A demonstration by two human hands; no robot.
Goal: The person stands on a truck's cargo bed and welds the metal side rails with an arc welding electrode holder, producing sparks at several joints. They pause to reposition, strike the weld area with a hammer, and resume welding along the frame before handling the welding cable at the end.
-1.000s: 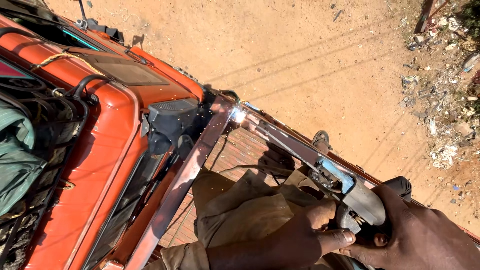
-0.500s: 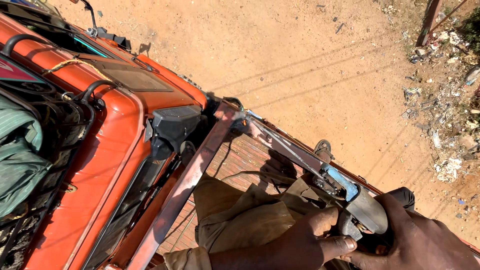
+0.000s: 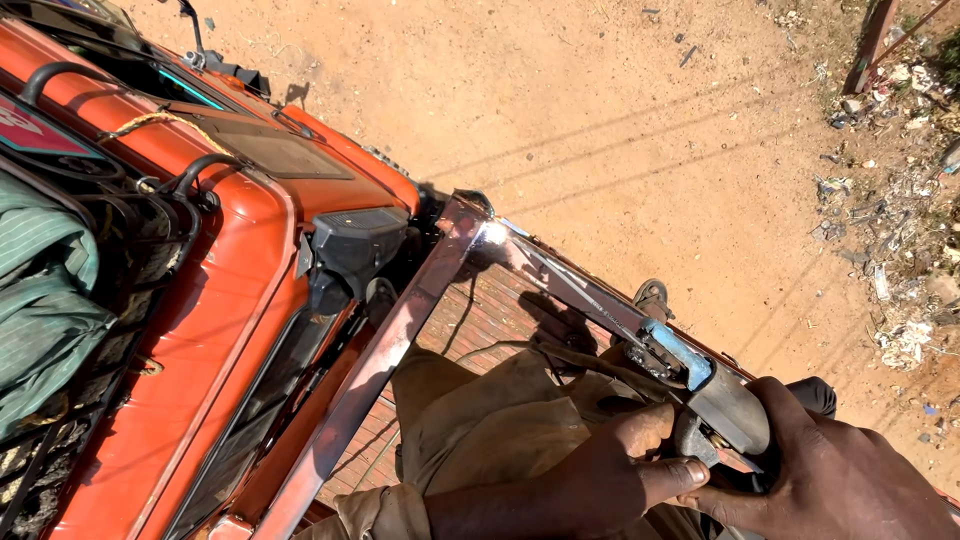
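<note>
Both of my hands are at the bottom right, holding a power grinder [image 3: 715,400] with a grey guard and a blue part. It rests on the far rail of a metal frame [image 3: 560,280]. My left hand [image 3: 610,475] grips its underside, thumb pointing toward the guard. My right hand [image 3: 840,485] wraps the tool's body from the right. A cable runs from the tool back over my khaki trouser leg [image 3: 480,430]. A bright glint shows at the frame's corner [image 3: 492,233].
An orange truck cab [image 3: 230,250] with a roof rack and a green bundle [image 3: 50,300] fills the left. A near frame rail [image 3: 370,375] runs diagonally. A brick-patterned surface lies beneath the frame. Far below is a dirt road [image 3: 620,110], with litter at the right edge.
My hands keep their hold on the grinder at the same spot on the rail. The view has drifted slightly, so the truck and frame sit a little lower and further right.
</note>
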